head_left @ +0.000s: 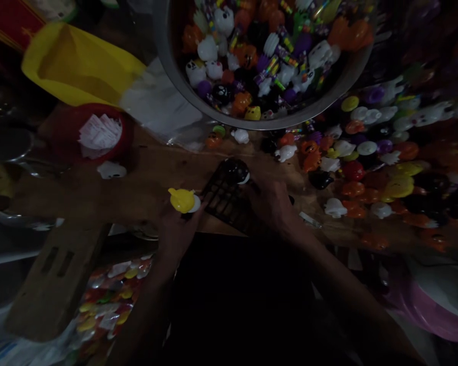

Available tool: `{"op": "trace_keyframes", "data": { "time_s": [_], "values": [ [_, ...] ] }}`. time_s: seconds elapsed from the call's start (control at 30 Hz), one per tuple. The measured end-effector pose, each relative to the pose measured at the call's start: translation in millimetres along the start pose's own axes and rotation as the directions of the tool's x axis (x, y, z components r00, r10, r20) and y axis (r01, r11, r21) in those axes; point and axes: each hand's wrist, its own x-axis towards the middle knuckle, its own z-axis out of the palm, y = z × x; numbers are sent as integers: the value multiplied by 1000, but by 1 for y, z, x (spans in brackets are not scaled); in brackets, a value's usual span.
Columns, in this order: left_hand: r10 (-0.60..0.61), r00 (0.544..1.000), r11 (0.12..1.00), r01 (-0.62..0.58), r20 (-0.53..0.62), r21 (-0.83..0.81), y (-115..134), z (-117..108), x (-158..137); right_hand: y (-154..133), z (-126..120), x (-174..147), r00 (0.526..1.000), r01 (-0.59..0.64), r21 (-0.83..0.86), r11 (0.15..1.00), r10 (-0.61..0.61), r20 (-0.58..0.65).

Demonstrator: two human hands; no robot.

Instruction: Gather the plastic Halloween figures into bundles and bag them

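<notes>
My left hand [177, 223] is closed around a small yellow plastic toy [182, 200] with a white base, which sticks up above the fingers at the table's front edge. To its right lies a black slotted grid tray [229, 201], tilted across the edge. A round black toy [234, 171] with a white part rests at the tray's far end. My right hand [270, 206] is over the tray's right side, its fingers close to the black toy. Those fingers are too dark to show whether they hold anything.
A metal basin [286, 123] full of small toys stands at the back, with a heap of toys [366, 152] to its right. At left are a yellow scoop [87, 66], a red bowl [126, 137] of paper packets and a white ghost toy [111, 170]. A wooden stool [53, 284] stands below.
</notes>
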Motion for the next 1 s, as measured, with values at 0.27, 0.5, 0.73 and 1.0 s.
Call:
{"op": "trace_keyframes", "data": {
  "time_s": [0.27,0.5,0.73,1.0],
  "values": [
    [-20,1000,1000,20,-12,-5,-1,0,0,10,5,-5,993,49,79,996,-40,-109],
    [30,999,1000,-30,-17,8,1,-2,-7,2,0,-2,998,31,188,982,-19,-61],
    [112,993,993,-111,-29,37,-1,-1,-13,-5,23,10,996,94,354,930,-90,-28],
    [116,993,991,-113,-36,74,-10,2,-20,0,60,19,990,134,438,889,-141,-16]
  ]
}}
